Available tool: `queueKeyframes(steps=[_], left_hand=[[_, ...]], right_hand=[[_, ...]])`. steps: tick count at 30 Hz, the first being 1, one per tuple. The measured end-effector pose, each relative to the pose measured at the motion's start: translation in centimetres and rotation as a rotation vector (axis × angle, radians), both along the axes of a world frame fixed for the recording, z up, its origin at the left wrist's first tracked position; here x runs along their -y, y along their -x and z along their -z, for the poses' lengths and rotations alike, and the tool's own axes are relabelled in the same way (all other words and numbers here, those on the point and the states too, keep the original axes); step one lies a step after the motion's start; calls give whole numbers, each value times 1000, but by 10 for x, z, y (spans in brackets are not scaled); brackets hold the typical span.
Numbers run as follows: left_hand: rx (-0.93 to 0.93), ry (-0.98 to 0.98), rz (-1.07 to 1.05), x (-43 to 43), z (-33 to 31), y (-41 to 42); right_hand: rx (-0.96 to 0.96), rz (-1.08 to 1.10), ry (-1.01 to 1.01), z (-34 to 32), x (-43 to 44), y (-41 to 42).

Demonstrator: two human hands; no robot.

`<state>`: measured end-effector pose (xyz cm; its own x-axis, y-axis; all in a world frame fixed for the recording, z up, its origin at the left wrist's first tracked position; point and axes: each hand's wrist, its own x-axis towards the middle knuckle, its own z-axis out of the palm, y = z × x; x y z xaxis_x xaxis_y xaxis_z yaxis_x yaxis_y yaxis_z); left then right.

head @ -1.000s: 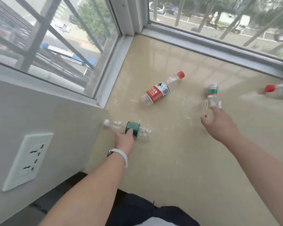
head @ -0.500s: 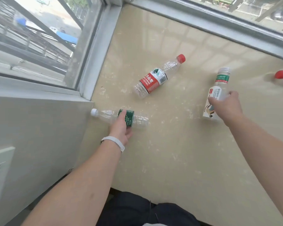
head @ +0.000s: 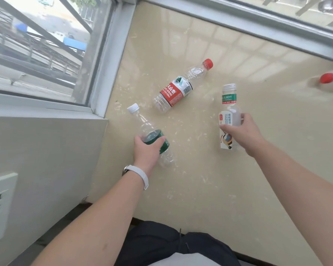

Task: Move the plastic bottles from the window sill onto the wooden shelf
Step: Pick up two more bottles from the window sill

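On the window sill, the left hand is gripping the green-label bottle, the right hand is gripping the white-label bottle; two red-capped bottles are waiting.

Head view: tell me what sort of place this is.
Probably an upper-floor room's bay window: a wide beige stone sill meets window frames on two sides, a street lies below outside, and a wall socket sits beside it.

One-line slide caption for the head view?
Left hand grips white-cap bottle, right hand grips white-label bottle; red-label bottle lies on the sill.
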<state>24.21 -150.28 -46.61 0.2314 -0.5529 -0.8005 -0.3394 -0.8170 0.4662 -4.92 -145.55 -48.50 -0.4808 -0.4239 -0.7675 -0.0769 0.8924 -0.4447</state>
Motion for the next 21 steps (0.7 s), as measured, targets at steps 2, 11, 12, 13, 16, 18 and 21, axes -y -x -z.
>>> queueKeyframes(steps=[2,11,12,13,16,18,21], left_hand=[[-9,32,68,-2,-10,3],[-139,144,197,-7,-77,19],[-160,152,184,-10,-85,20],[-177,165,174,-13,-94,21],[-220,235,172,-24,-121,21],[-248,272,183,-32,-140,21],[-284,330,196,-47,-168,20]], right_hand=[[42,14,38,-8,-9,-11],[159,10,224,-68,-43,-36],[162,12,249,-78,-46,-37],[163,19,272,-87,-49,-38],[162,48,339,-116,-58,-41],[161,56,388,-135,-66,-43],[169,71,480,-166,-81,-51]])
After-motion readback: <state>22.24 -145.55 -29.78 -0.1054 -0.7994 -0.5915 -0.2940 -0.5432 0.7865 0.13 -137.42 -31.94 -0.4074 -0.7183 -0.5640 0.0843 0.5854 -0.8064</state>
